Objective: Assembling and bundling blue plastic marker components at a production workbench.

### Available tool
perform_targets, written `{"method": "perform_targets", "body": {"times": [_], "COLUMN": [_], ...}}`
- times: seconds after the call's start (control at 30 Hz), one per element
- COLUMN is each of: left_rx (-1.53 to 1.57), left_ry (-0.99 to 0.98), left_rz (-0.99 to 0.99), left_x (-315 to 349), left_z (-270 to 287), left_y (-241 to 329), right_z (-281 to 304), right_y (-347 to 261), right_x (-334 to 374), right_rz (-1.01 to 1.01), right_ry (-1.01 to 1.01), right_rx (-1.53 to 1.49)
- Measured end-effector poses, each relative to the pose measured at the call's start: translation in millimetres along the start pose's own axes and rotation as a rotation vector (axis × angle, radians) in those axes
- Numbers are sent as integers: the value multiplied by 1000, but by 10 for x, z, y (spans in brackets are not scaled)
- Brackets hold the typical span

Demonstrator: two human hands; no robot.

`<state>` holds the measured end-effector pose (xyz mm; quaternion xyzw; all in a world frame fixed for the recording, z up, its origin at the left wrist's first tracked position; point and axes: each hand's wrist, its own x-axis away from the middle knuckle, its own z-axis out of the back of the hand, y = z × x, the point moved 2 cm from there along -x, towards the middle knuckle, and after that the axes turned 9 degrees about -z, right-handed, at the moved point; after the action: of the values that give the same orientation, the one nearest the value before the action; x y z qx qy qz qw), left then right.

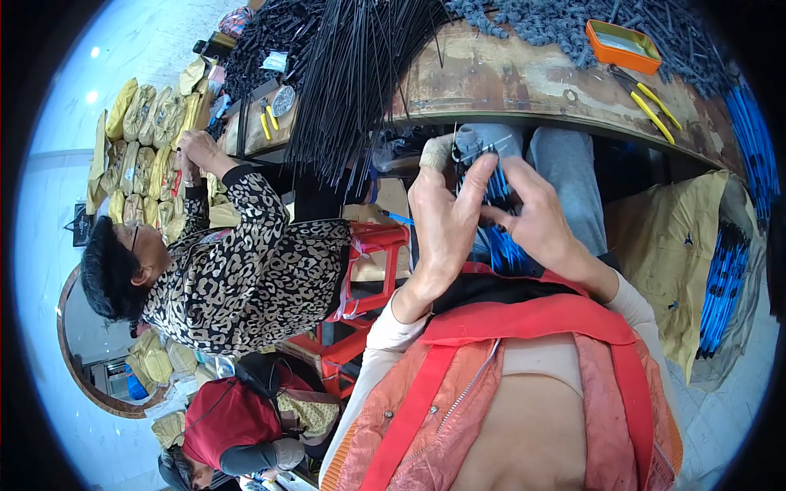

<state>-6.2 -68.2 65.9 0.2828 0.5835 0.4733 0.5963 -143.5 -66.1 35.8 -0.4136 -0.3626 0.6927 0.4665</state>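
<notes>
In front of my lap, my left hand is wrapped round a bundle of thin blue-and-black rods. A grey plastic fitting shows at the bundle's upper end, by the left thumb. One left finger wears a pale covering. Against the bundle's right side, my right hand is closed, its thumb and forefinger bent toward the rods. Whatever lies between those right fingertips is too small to make out. The rods' lower ends drop behind my wrists toward my apron.
Ahead runs a worn wooden table with black rods, grey plastic parts, an orange tin and yellow-handled pliers. At right stands a sack beside blue rods. A co-worker sits left, near red stools.
</notes>
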Motion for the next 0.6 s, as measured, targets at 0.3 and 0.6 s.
{"method": "perform_targets", "body": {"times": [0.3, 0.6], "left_rx": [-359, 437], "left_ry": [-318, -647], "left_rz": [26, 676], "left_x": [-956, -1363], "left_z": [-711, -636], "left_y": [-638, -929], "right_z": [196, 322], "right_y": [989, 983], "right_x": [-691, -715], "right_rz": [-278, -452], "right_ry": [-230, -422], "right_rx": [-580, -957]}}
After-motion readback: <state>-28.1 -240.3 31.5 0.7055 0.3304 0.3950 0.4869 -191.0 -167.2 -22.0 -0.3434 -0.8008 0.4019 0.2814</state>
